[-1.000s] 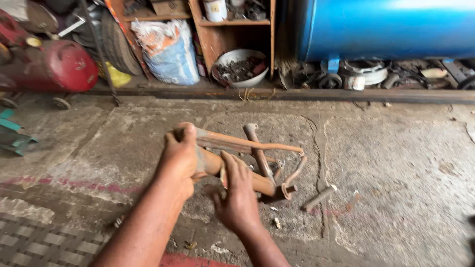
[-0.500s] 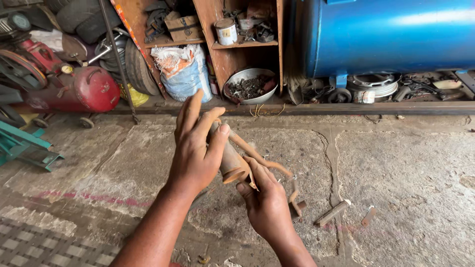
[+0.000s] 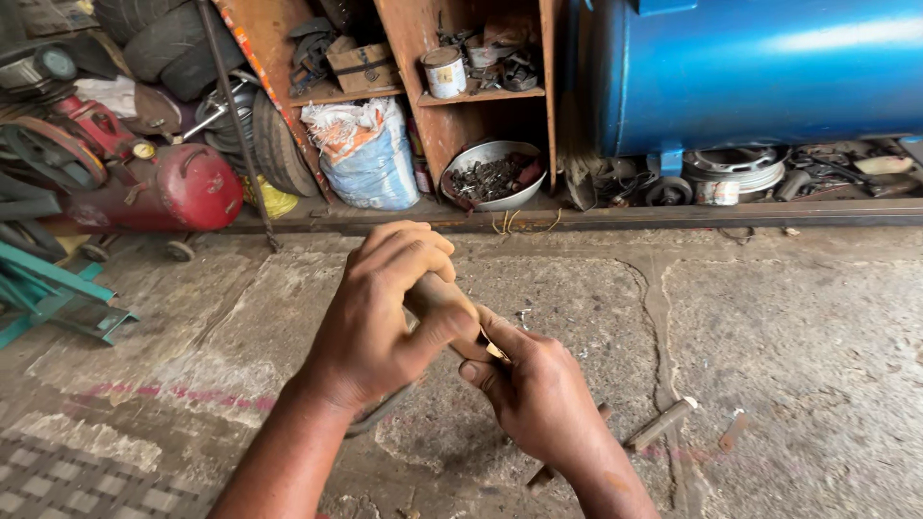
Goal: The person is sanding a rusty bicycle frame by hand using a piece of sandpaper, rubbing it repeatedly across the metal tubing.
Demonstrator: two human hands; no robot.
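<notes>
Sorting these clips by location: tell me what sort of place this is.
Likely a repair workshop or garage: a red compressor tank and stacked tyres at left, rusty shelves of parts, a bowl of scrap metal and a concrete floor.

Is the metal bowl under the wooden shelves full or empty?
Partly filled. The metal bowl leans tipped toward the camera under the wooden shelves, and dark scrap pieces show inside it, below the rim. What they are, cannot tell.

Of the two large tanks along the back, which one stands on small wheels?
The red tank at the left: small wheels show under it on the floor. The blue tank at the right is much bigger and rests on a blue bracket.
</notes>
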